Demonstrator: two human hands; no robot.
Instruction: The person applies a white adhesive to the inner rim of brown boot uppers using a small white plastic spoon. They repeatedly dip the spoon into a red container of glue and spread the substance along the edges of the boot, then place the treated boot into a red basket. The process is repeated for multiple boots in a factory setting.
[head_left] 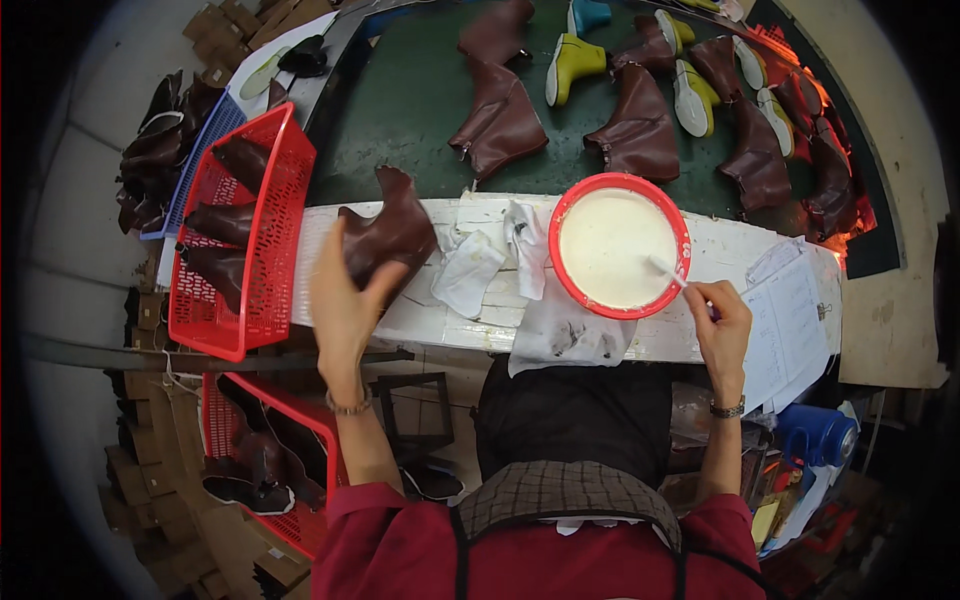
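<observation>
A brown leather boot upper (402, 232) is tilted above the left part of the white bench strip. My left hand (346, 290) grips its lower left side, thumb across the front; the fingers are blurred by motion. My right hand (718, 325) is closed around the handle of a small brush (664, 268), whose pale end reaches over the rim into a red bowl (556, 252). Cream-white liquid (612, 245) fills much of the bowl. Stained white cloths (470, 272) lie between the boot upper and the bowl.
A red basket (262, 235) with brown uppers stands at left, another red basket (325, 425) below it. Brown uppers and yellow-green lasts (577, 66) lie on the dark green belt (390, 110), near an orange glow (858, 235) at right. Papers (785, 330) lie at the bench's right end.
</observation>
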